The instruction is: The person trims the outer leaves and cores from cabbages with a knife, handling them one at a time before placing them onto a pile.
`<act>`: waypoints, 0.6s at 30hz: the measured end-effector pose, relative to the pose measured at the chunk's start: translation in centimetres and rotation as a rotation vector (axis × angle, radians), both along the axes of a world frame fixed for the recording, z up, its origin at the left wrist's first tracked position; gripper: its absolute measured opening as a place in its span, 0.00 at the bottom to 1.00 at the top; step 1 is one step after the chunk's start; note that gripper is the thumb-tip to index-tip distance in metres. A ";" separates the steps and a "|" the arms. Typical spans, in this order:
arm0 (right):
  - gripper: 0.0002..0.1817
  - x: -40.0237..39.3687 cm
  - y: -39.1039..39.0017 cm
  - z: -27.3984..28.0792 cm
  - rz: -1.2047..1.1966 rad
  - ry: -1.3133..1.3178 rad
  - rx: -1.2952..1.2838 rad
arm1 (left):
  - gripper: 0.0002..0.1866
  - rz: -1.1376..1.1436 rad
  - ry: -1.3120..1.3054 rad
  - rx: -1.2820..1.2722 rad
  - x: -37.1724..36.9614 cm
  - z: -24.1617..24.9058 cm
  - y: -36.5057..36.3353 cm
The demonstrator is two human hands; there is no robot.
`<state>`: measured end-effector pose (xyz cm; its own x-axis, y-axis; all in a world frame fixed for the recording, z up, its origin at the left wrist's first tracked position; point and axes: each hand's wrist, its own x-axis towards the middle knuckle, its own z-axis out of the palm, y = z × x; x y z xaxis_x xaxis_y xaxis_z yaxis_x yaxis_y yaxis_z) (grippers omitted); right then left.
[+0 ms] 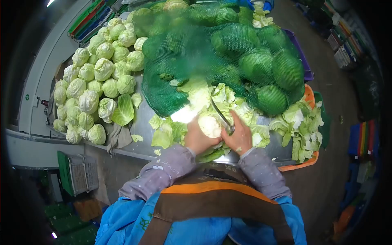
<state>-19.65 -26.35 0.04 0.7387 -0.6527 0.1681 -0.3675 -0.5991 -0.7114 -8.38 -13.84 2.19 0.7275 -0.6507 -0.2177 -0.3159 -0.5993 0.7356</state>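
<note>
My left hand (199,138) is wrapped around the left side of a pale, trimmed cabbage (210,125) near the table's front edge. On its other side, my right hand (238,135) is closed on a knife (221,112) with a slim, curved metal blade pointing away from me. The right thumb area rests close to the cabbage, and the blade lies along its right side. Loose cabbage leaves (167,134) are scattered around both hands. Right behind them sits a green mesh sack (192,57) with whole cabbages inside.
Peeled cabbages (89,101) are piled on the left of the metal table (139,148), beside a grey cloth (118,138). At right, an orange bin (301,164) overflows with leaves (304,130). A purple crate (305,65) stands behind the sack.
</note>
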 end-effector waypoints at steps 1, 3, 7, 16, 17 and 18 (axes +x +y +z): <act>0.32 0.3 -0.4 2.4 0.012 0.123 0.043 | 0.56 0.000 -0.039 0.025 -0.3 0.2 -0.1; 0.25 1.2 -2.2 0.3 0.172 0.237 -0.086 | 0.56 -0.003 -0.071 0.054 -0.6 0.1 0.0; 0.16 3.3 -3.0 0.0 0.192 0.336 0.016 | 0.54 -0.039 -0.020 0.039 0.5 0.4 -0.4; 0.18 2.8 -2.9 -4.1 -0.013 0.293 0.026 | 0.57 -0.515 0.226 0.045 9.3 -1.9 1.9; 0.20 2.2 -2.1 -3.9 -0.006 0.292 0.028 | 0.58 -0.481 0.400 0.073 10.6 -1.8 2.0; 0.21 1.7 -1.1 -3.7 0.011 0.269 0.042 | 0.62 -0.220 0.655 0.231 9.5 3.0 1.8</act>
